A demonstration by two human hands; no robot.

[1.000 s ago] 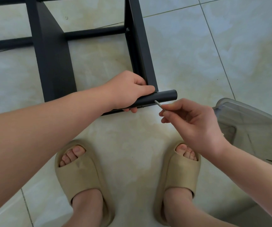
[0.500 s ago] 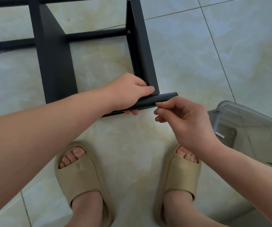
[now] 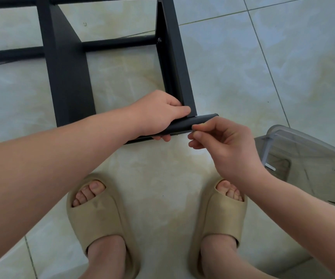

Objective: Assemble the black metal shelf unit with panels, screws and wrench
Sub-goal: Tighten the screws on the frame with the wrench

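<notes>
A second before, a thin silver hex key stuck out of the right hand [image 3: 225,143], apart from the round bar [image 3: 203,119]. Now this hand had come up against the bar's near side, thumb and forefinger pinched together, and the key was hidden (so I cannot tell if it was still in the pinch). I judge that the key was being set to a screw there, so tightening this joint was about to begin. The left hand [image 3: 158,115] kept its grip around the same bar, at the foot of the right upright [image 3: 179,63]. The shelf frame [image 3: 70,81] rested on the glossy tiled floor [image 3: 263,67], just ahead of the feet: matte black metal, flat panels and round tubes. A cloudy plastic box [image 3: 307,158] was at the right.
</notes>
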